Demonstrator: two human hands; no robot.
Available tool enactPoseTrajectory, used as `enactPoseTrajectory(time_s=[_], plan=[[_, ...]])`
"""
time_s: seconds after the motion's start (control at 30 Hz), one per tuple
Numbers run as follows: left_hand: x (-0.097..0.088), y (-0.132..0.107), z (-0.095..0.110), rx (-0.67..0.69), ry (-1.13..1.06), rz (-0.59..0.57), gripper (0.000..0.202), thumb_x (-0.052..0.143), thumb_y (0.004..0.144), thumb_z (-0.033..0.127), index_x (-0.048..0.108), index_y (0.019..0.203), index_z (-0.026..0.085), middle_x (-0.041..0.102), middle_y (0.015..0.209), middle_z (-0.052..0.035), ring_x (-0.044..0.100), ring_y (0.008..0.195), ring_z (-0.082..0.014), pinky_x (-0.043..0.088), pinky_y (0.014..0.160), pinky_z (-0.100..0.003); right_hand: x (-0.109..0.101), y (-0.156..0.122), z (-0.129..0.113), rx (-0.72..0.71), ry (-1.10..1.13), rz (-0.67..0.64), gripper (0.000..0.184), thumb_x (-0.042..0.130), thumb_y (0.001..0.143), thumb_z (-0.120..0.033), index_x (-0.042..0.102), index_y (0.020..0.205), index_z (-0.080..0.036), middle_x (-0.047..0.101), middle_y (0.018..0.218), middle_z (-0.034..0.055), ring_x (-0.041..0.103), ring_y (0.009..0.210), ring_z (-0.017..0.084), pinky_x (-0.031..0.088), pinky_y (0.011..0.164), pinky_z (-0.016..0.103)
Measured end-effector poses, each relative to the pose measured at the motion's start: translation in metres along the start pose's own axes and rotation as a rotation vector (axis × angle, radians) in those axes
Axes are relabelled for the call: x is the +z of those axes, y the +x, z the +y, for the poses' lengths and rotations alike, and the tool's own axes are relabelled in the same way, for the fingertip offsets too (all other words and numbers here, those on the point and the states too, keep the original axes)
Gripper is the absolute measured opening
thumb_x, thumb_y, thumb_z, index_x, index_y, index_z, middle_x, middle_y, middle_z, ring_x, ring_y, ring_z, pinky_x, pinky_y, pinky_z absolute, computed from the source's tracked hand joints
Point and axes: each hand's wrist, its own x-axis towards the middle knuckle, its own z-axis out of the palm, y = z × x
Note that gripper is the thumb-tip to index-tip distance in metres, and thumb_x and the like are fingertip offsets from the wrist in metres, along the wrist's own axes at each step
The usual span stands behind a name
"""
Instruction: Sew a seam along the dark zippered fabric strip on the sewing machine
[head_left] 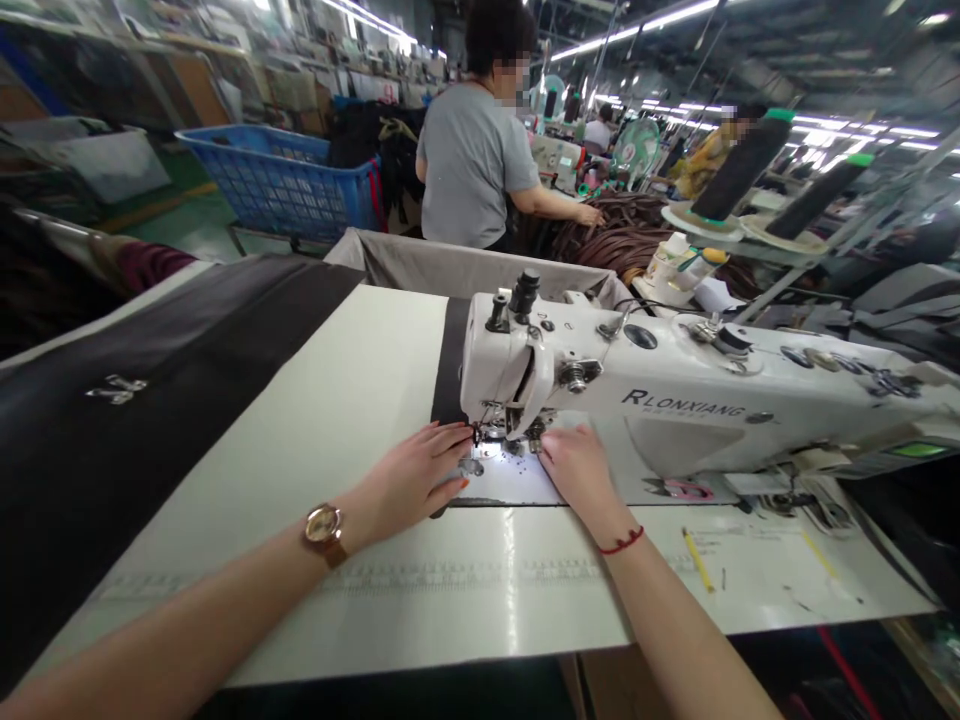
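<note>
A white sewing machine (pixel 675 390) stands on a white table (pixel 337 420). My left hand (pixel 420 475) lies flat with fingers stretched toward the needle area, a watch on its wrist. My right hand (pixel 574 465) rests just right of the presser foot (pixel 510 435), fingers curled down onto the lit plate; what lies under them is too small to make out. A black strip of material (pixel 450 350) runs behind the machine head.
Dark fabric (pixel 112 400) covers the table's left side. A yellow pencil (pixel 697 560) and pink-handled snips (pixel 686 489) lie to the right. Thread cones (pixel 739 165) stand behind. A person in a grey shirt (pixel 472 160) works beyond, near a blue crate (pixel 277 180).
</note>
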Motion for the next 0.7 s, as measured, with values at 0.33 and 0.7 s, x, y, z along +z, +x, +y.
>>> enactPoseTrajectory(time_s=[0.33, 0.7], plan=[[0.000, -0.002, -0.004, -0.018, -0.023, -0.009, 0.049, 0.044, 0.096, 0.041, 0.045, 0.138, 0.016, 0.042, 0.147, -0.0097, 0.035, 0.137, -0.0240, 0.025, 0.116, -0.043, 0.008, 0.003, -0.002, 0.033, -0.080, 0.098, 0.035, 0.045, 0.096, -0.027, 0.064, 0.069, -0.018, 0.070, 0.067, 0.0074, 0.062, 0.067, 0.019, 0.031, 0.069, 0.033], [-0.009, -0.015, -0.016, -0.085, -0.118, 0.102, 0.054, 0.047, 0.093, 0.047, 0.048, 0.136, 0.014, 0.045, 0.145, -0.0102, 0.038, 0.134, -0.0240, 0.022, 0.116, -0.038, 0.039, 0.002, 0.013, 0.009, -0.217, 0.169, 0.038, 0.044, 0.093, -0.035, 0.076, 0.077, -0.020, 0.067, 0.059, 0.0103, 0.059, 0.057, 0.024, 0.036, 0.056, 0.034]])
